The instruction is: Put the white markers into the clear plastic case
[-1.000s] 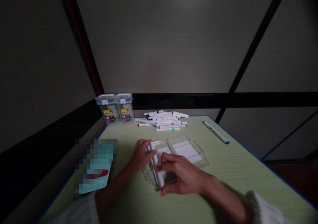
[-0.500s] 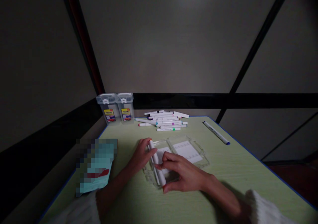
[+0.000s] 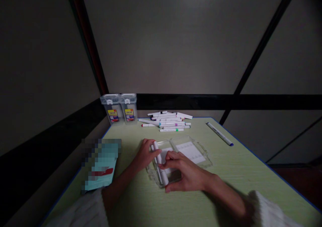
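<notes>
A white marker (image 3: 164, 177) lies slantwise over the left half of an open clear plastic case (image 3: 209, 162). My left hand (image 3: 147, 154) pinches its far end between thumb and fingers. My right hand (image 3: 184, 173) grips the near part, thumb at the near end and curled fingers along the barrel. Another slim white edge runs along the marker's left side; whether it is a second marker I cannot tell. Inside the case's right half shows a white printed card (image 3: 191, 152). My right hand hides part of the case's left half.
Several white markers (image 3: 172, 123) are heaped at the table's back. Two clear lidded boxes (image 3: 129, 111) with yellow labels stand at the back left. A single marker (image 3: 220, 134) lies by the right edge. A teal packet (image 3: 104, 166), partly pixelated, lies left of my left arm.
The view has shifted slightly, so the things on the table sit a little further right. Both hands keep their hold on the marker, with hardly any other movement.
</notes>
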Motion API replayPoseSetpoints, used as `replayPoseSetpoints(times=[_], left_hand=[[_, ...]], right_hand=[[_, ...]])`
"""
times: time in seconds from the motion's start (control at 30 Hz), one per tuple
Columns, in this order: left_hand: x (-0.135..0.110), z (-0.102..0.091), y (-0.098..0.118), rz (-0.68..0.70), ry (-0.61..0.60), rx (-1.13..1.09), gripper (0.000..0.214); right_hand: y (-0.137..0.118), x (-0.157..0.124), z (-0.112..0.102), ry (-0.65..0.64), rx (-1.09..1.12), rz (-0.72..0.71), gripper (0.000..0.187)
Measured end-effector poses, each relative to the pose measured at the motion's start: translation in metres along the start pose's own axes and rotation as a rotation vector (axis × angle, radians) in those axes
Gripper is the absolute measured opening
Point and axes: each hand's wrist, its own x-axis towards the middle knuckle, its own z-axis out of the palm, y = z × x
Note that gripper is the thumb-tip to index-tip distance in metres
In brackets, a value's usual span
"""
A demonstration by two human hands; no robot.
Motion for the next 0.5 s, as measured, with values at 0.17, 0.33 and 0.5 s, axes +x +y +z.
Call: replayPoseSetpoints(times=[0.17,0.33,0.5], left_hand=[[0.0016,0.0013,0.0003,-0.014,0.005,0.001,0.025],[0.0020,0.0018,0.0021,-0.034,0.006,0.017,0.027],[0.0022,0.0013,0.0025,-0.046,0.006,-0.002,0.029]], right_hand=[[0.0008,-0.0004,-0.0001,0.004,-0.037,0.032,0.054],[0.0005,-0.0004,-0.0009,-0.002,-0.055,0.049,0.054],[-0.0001,-0.0010,0.0000,0.004,-0.051,0.047,0.054]])
